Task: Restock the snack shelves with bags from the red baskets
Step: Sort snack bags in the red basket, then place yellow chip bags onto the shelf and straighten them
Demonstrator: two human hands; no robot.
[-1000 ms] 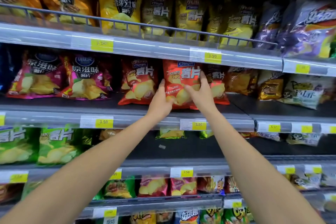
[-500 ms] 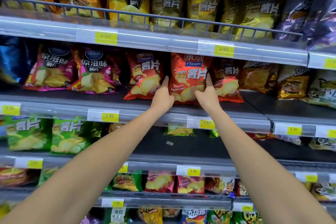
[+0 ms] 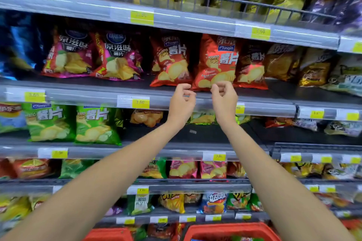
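Contact ended as you drew back your left hand (image 3: pixel 181 103) and right hand (image 3: pixel 224 101), loosely curled and empty, leaving the red chip bag (image 3: pixel 217 60) shelved just above them.

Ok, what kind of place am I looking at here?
Most likely a supermarket snack aisle: tiered shelves packed with chip bags, yellow price tags along their edges, and red baskets below.
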